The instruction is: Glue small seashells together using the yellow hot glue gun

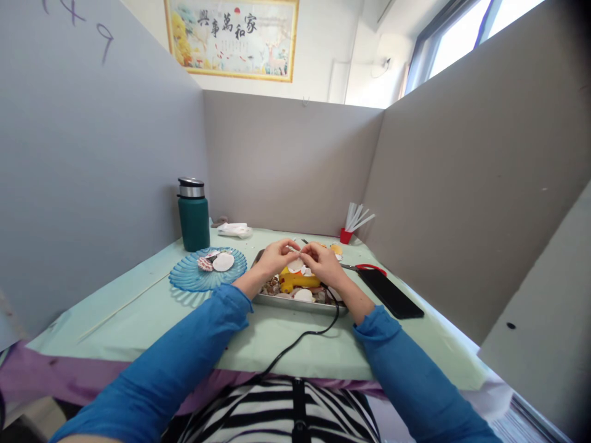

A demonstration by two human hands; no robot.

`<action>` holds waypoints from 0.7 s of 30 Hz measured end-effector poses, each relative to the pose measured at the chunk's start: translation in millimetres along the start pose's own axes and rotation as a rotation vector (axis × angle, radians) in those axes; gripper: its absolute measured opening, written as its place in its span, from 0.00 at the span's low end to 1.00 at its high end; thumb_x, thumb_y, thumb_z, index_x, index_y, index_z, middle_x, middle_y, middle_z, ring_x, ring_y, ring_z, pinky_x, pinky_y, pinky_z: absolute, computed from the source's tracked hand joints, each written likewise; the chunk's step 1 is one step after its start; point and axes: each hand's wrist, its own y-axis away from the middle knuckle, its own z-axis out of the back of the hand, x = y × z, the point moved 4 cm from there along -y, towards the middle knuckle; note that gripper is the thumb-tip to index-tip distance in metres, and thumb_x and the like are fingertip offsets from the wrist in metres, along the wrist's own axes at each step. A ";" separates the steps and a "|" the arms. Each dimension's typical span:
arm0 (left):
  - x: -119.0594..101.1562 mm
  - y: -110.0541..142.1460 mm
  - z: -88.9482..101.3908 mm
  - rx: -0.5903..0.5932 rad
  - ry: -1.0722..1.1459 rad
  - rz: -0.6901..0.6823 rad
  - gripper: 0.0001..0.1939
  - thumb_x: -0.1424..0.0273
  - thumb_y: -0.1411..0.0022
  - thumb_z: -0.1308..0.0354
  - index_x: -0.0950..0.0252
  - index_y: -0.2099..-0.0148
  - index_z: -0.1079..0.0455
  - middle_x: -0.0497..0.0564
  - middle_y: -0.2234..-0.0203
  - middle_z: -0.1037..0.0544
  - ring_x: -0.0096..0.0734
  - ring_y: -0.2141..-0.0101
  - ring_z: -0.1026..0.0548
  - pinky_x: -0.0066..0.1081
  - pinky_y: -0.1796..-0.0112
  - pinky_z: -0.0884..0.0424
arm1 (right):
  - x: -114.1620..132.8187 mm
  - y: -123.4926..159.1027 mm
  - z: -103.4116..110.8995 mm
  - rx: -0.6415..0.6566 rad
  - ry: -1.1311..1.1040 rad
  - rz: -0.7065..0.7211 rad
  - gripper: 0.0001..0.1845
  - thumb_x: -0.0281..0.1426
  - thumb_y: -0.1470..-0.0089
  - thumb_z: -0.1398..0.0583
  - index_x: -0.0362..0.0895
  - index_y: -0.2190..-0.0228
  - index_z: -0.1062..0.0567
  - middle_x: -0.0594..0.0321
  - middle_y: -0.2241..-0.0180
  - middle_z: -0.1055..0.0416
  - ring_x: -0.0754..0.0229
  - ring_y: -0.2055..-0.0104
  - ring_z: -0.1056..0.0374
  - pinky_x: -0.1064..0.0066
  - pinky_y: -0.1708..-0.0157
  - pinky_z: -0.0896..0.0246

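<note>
Above a metal tray [295, 303], my left hand [278, 256] and my right hand [321, 261] meet with pinched fingertips. Between them is a white, roundish piece [295, 266], partly covered by the fingers; its exact kind is hard to make out. Under my hands, a yellow glue gun [298, 281] lies in the tray among shells and small bits. Its black cord [300, 337] runs over the front of the tray toward me. To the left, a blue glass plate [184, 277] carries a white disc [224, 262] and a few patterned shells [205, 264].
A green bottle [194, 221] stands behind the plate, near a white packet [235, 230]. On the right lie a black phone [391, 294] and red-handled scissors [372, 269]. A red cup [346, 235] holds white sticks [356, 216]. Grey partitions [290, 160] enclose the table.
</note>
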 end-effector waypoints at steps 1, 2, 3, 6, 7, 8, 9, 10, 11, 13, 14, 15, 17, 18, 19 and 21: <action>1.0 -0.4 -0.2 0.001 0.002 -0.002 0.15 0.61 0.48 0.41 0.67 0.61 0.30 0.42 0.83 0.34 0.18 0.83 0.41 0.20 0.81 0.48 | -0.2 -0.1 0.0 -0.003 -0.002 0.001 0.08 0.35 0.45 0.44 0.43 0.71 0.29 0.64 0.75 0.29 0.64 0.75 0.37 0.74 0.73 0.45; 1.8 -0.8 -0.2 0.001 0.000 -0.005 0.15 0.62 0.48 0.41 0.67 0.61 0.30 0.42 0.83 0.33 0.19 0.82 0.41 0.20 0.80 0.47 | -0.4 -0.2 0.0 -0.004 -0.004 0.001 0.08 0.35 0.45 0.44 0.43 0.71 0.29 0.64 0.75 0.29 0.64 0.75 0.37 0.74 0.74 0.45; 2.2 -1.1 -0.1 0.000 -0.005 -0.010 0.15 0.63 0.48 0.41 0.67 0.61 0.30 0.42 0.83 0.33 0.19 0.82 0.41 0.21 0.80 0.47 | -0.4 -0.2 0.0 -0.003 -0.006 0.002 0.09 0.35 0.45 0.44 0.43 0.71 0.29 0.64 0.75 0.29 0.64 0.75 0.37 0.74 0.74 0.45; 1.7 -1.5 0.1 0.002 -0.022 -0.035 0.13 0.64 0.47 0.42 0.67 0.61 0.30 0.42 0.83 0.33 0.19 0.82 0.40 0.21 0.79 0.47 | -0.5 -0.3 0.0 0.000 -0.015 0.002 0.09 0.35 0.45 0.44 0.43 0.71 0.29 0.64 0.76 0.30 0.64 0.75 0.37 0.74 0.74 0.45; 1.3 -1.6 0.1 0.004 -0.024 -0.040 0.13 0.64 0.47 0.42 0.67 0.61 0.30 0.42 0.83 0.34 0.19 0.82 0.40 0.21 0.79 0.47 | -0.6 -0.4 0.0 0.001 -0.018 0.000 0.09 0.35 0.45 0.44 0.43 0.71 0.29 0.64 0.76 0.30 0.64 0.76 0.37 0.74 0.74 0.46; 1.0 -1.6 0.0 0.006 -0.025 -0.042 0.13 0.65 0.47 0.43 0.67 0.61 0.30 0.42 0.83 0.34 0.19 0.82 0.41 0.21 0.79 0.47 | -0.8 -0.4 -0.1 0.002 -0.019 -0.001 0.09 0.35 0.45 0.44 0.43 0.71 0.29 0.65 0.76 0.30 0.65 0.76 0.37 0.74 0.74 0.46; 0.9 -1.6 0.0 0.008 -0.025 -0.043 0.13 0.65 0.47 0.43 0.67 0.60 0.30 0.42 0.83 0.34 0.19 0.82 0.40 0.20 0.79 0.47 | -1.0 -0.4 -0.1 0.003 -0.020 -0.002 0.09 0.35 0.45 0.44 0.43 0.71 0.29 0.65 0.77 0.30 0.65 0.76 0.37 0.74 0.75 0.46; 0.8 -1.6 -0.2 0.011 -0.025 -0.042 0.13 0.65 0.47 0.43 0.67 0.60 0.30 0.42 0.83 0.34 0.19 0.82 0.40 0.20 0.80 0.47 | -1.1 -0.4 -0.3 0.006 -0.019 -0.002 0.09 0.35 0.45 0.45 0.43 0.71 0.29 0.65 0.77 0.30 0.65 0.76 0.37 0.74 0.75 0.46; 0.9 -1.6 -0.3 0.013 -0.025 -0.039 0.13 0.65 0.47 0.43 0.67 0.60 0.30 0.42 0.83 0.34 0.20 0.82 0.40 0.21 0.80 0.47 | -1.1 -0.4 -0.3 0.006 -0.017 0.000 0.09 0.35 0.45 0.44 0.43 0.71 0.29 0.65 0.77 0.31 0.65 0.76 0.37 0.75 0.75 0.46; 1.1 -1.6 -0.7 0.019 -0.021 -0.039 0.13 0.65 0.47 0.43 0.67 0.60 0.30 0.43 0.82 0.33 0.20 0.81 0.39 0.21 0.80 0.46 | -0.8 -0.4 -0.2 0.003 -0.011 0.005 0.08 0.35 0.45 0.44 0.43 0.71 0.29 0.66 0.77 0.31 0.65 0.76 0.37 0.75 0.75 0.46; 1.3 -1.6 -0.8 0.020 -0.016 -0.040 0.14 0.64 0.47 0.43 0.68 0.60 0.30 0.43 0.82 0.32 0.20 0.81 0.38 0.21 0.79 0.46 | -0.6 -0.4 -0.1 -0.001 -0.007 0.007 0.08 0.35 0.45 0.44 0.43 0.71 0.29 0.66 0.77 0.31 0.65 0.76 0.37 0.75 0.74 0.46; 1.5 -1.7 -0.8 0.018 -0.011 -0.042 0.14 0.64 0.47 0.43 0.68 0.60 0.30 0.44 0.82 0.32 0.20 0.81 0.38 0.21 0.79 0.45 | -0.4 -0.4 0.1 -0.004 -0.004 0.008 0.08 0.35 0.45 0.44 0.43 0.71 0.29 0.66 0.77 0.31 0.65 0.76 0.37 0.74 0.74 0.46; 2.2 -1.9 -0.4 0.012 -0.010 -0.043 0.14 0.64 0.47 0.43 0.68 0.61 0.30 0.44 0.81 0.31 0.20 0.80 0.37 0.21 0.79 0.44 | -0.1 -0.5 0.3 -0.005 -0.003 0.005 0.09 0.35 0.45 0.44 0.43 0.71 0.29 0.66 0.77 0.31 0.65 0.76 0.37 0.74 0.74 0.46; 2.6 -2.0 -0.2 0.009 -0.013 -0.043 0.14 0.64 0.47 0.42 0.68 0.61 0.30 0.44 0.81 0.30 0.20 0.80 0.37 0.21 0.79 0.44 | 0.0 -0.5 0.4 -0.004 -0.003 0.004 0.09 0.35 0.45 0.44 0.43 0.71 0.29 0.66 0.77 0.31 0.65 0.76 0.37 0.74 0.74 0.46; 3.1 -2.2 0.1 0.007 -0.017 -0.044 0.14 0.63 0.47 0.42 0.68 0.61 0.30 0.45 0.81 0.30 0.21 0.80 0.36 0.21 0.79 0.44 | 0.0 -0.5 0.6 -0.004 -0.002 0.004 0.08 0.35 0.45 0.44 0.43 0.71 0.29 0.66 0.77 0.31 0.65 0.76 0.37 0.75 0.74 0.46; 3.8 -2.4 0.1 0.012 -0.019 -0.045 0.14 0.63 0.47 0.42 0.68 0.61 0.30 0.45 0.81 0.30 0.21 0.80 0.36 0.21 0.79 0.45 | -0.2 -0.5 0.7 -0.003 0.002 0.003 0.08 0.35 0.45 0.44 0.43 0.71 0.29 0.66 0.77 0.31 0.65 0.76 0.37 0.75 0.75 0.46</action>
